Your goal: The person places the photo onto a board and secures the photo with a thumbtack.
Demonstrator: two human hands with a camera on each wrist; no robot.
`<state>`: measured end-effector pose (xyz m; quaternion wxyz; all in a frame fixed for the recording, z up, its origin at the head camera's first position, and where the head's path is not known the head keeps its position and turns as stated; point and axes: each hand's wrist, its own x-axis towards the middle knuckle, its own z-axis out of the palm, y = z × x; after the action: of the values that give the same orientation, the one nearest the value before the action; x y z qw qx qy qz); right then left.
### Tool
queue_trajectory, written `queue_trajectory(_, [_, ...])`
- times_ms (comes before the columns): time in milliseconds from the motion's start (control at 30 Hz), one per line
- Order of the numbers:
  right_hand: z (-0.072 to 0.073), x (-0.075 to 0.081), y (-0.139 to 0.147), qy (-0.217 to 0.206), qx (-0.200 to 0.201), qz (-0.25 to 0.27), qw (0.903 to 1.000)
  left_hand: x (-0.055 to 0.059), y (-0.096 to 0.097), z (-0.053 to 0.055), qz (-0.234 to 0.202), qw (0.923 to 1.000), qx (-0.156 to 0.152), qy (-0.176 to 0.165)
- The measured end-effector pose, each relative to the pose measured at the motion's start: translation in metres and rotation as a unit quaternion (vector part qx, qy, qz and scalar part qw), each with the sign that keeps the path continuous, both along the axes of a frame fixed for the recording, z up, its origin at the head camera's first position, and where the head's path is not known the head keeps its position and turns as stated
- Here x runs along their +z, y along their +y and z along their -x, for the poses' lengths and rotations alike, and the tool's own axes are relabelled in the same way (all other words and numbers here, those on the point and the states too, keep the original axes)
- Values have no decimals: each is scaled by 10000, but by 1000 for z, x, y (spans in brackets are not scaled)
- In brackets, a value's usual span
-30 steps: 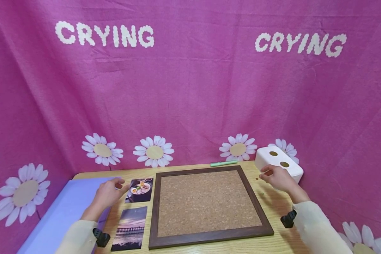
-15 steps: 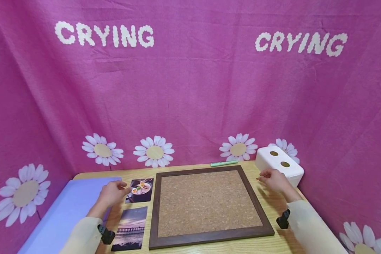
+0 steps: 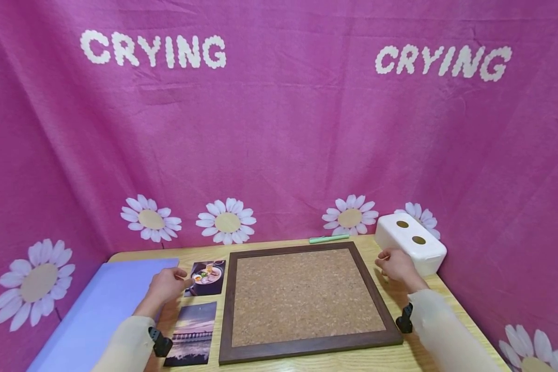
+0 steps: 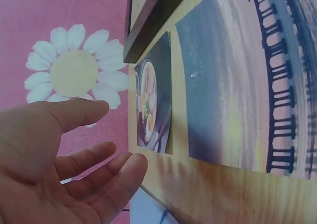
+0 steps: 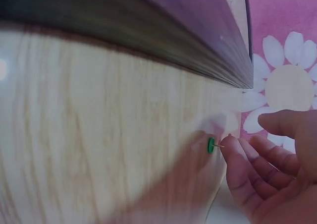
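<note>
My left hand [image 3: 165,285] hovers beside a small photo of a ramen bowl [image 3: 207,278], fingers loosely bent, thumb apart and nothing between them in the left wrist view. Nearer me lies a larger photo of a pier at dusk [image 3: 192,333]. To the right of the cork board [image 3: 302,297], my right hand [image 3: 397,266] is low over the table, thumb and fingers apart. A green thumbtack [image 5: 211,145] lies point up by its fingertips in the right wrist view; whether they touch is unclear. A tiny reddish bit [image 5: 229,135] shows behind one fingertip.
The board's dark wooden frame [image 3: 311,341] fills the table's middle. A white box with two round holes [image 3: 425,253] stands at the back right. Behind the board lies a green pen-like stick [image 3: 329,239]. A lavender board [image 3: 102,299] is at left; a pink curtain [image 3: 279,129] hangs behind.
My right hand has moved a little left and nearer the board, covering the orange dot seen on the table earlier. The left hand has shifted slightly right and toward me.
</note>
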<state>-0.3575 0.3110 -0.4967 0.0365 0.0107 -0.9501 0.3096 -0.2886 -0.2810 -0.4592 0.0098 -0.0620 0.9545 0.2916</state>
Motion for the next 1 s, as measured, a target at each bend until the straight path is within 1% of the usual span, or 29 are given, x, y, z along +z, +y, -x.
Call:
queue_trajectory(200, [3,-2,1,144,-145,-265,9994,-6,0,1,-150,9997,132,-169])
queue_trajectory(333, [4,-4,2,297,-173,-569,9978,-11,-1,2,-150,9995,178,-211])
queue_trajectory(433, [6,-6,3,378,-118,-776,9962,-15,-2,3,-102,9995,211,-222])
queue_trajectory(600, [10,-8,2,508,-28,-1110,9925,-15,0,2,-135,9993,241,-249])
queue_trajectory(800, [9,-7,-1,534,58,-1128,9922,-14,4,0,-1,9995,228,-214])
queue_trajectory(1000, [9,-6,-3,438,71,-1166,9922,-18,5,3,-51,9986,439,-302])
